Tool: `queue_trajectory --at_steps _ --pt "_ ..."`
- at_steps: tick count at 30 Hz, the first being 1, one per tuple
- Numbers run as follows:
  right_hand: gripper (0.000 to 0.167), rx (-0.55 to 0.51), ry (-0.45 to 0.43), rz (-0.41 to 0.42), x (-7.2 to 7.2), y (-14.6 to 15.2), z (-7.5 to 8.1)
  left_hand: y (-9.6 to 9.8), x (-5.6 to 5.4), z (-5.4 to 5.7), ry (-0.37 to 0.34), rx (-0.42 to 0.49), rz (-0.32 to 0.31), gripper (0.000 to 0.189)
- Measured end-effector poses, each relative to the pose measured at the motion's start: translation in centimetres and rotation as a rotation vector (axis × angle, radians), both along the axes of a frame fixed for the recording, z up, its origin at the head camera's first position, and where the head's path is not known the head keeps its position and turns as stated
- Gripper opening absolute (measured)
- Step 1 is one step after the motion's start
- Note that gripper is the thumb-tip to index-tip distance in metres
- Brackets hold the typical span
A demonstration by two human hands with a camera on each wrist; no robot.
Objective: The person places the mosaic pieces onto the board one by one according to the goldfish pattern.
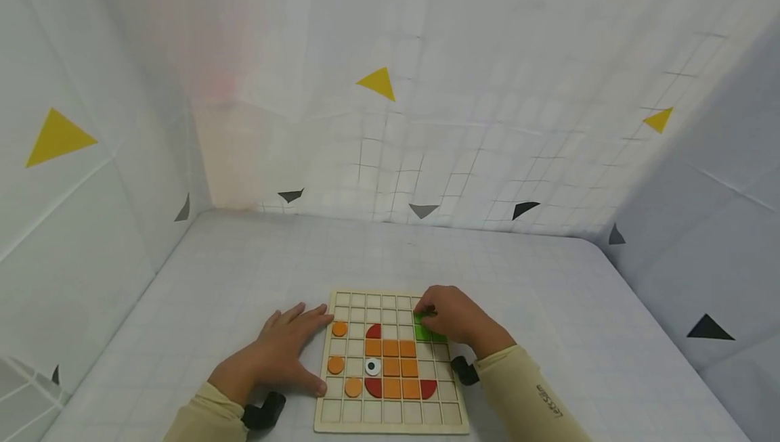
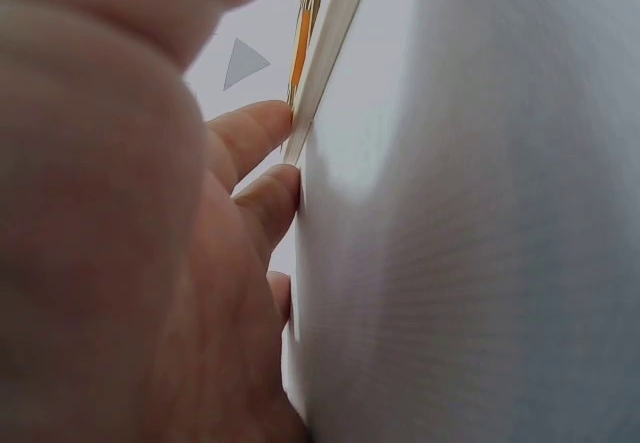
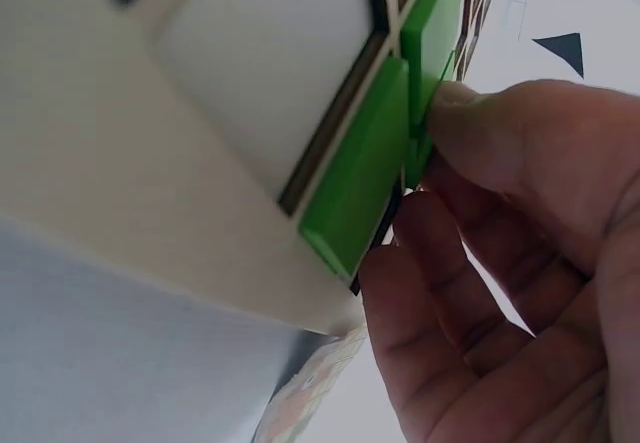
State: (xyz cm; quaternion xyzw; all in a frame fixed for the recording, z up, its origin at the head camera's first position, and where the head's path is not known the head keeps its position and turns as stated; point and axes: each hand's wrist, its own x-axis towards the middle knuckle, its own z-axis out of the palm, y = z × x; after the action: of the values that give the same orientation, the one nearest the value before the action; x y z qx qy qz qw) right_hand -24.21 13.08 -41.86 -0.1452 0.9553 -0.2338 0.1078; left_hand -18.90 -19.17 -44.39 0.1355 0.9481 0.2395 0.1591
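A wooden grid board (image 1: 391, 414) lies flat on the table. Along its left edge my left hand (image 1: 282, 347) rests with fingers spread and thumb apart; the left wrist view has its fingertips (image 2: 272, 198) against the board's side. My right hand (image 1: 458, 317) is over the upper right corner, thumb and fingers pinching a green square tile (image 3: 437, 38) there. Right below it sits another green tile (image 3: 362, 168). Orange square tiles (image 1: 391, 367), red quarter-round tiles (image 1: 374, 388) and a white eye tile (image 1: 372, 366) fill cells at mid-board. Orange discs (image 1: 336, 365) lie toward the left side.
The white table (image 1: 244, 273) spreads around the board, closed in by pale walls (image 1: 305, 124) with yellow and dark triangles. Black wrist-worn devices (image 1: 264, 412) show beside both wrists.
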Motion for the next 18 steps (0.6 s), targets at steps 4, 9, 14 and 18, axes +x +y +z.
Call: queue_trajectory --at_steps 4,9,14,18 --pt "0.021 0.006 0.041 0.034 0.5 0.3 0.1 0.3 0.2 0.1 -0.009 0.011 -0.003 0.116" --pt "0.02 -0.019 0.072 0.03 1.0 0.0 -0.2 -0.3 -0.2 -0.2 0.003 -0.002 -0.011 0.117" --pt "0.024 -0.077 0.112 -0.088 2.3 0.2 0.5 -1.6 -0.5 -1.3 -0.022 0.03 -0.005 0.114" --pt "0.025 -0.094 0.12 -0.148 3.5 0.6 1.8 -2.6 -0.3 -1.1 -0.105 0.106 0.028 0.107"
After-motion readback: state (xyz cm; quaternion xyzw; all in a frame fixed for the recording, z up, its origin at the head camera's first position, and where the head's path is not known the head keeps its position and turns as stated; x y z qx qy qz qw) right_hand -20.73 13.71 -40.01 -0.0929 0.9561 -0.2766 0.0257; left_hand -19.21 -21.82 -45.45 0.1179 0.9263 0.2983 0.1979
